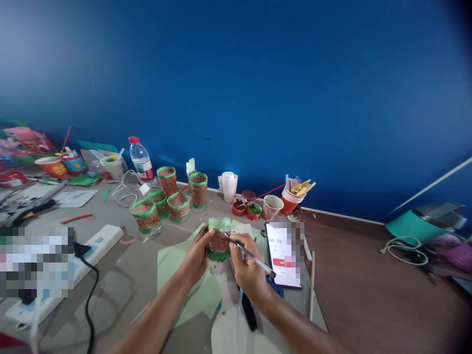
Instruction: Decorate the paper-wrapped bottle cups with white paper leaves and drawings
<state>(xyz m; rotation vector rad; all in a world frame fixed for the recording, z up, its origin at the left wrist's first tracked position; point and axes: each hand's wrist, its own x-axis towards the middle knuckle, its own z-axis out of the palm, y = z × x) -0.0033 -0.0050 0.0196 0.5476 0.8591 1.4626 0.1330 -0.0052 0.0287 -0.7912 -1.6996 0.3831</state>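
A clear cup (218, 240) with green bands at both ends and brown paint between them is held up over the paper. My left hand (198, 253) is closed around its left side. My right hand (250, 268) grips a slim pen (254, 256) with a clear barrel and dark end, its tip at the cup's side. Whether the right fingers also touch the cup is hard to tell. Under both hands lie a pale green sheet (184, 275) and a white sheet (228, 314). Several similar brown-and-green cups (145, 216) stand behind, to the left.
Right of my hands lies a phone (282, 253) showing a timer. Small paint pots (253, 210) and a red cup of utensils (293, 200) stand behind it. A water bottle (142, 160) is at the back left. A power strip (106, 241) with a black cord lies at left.
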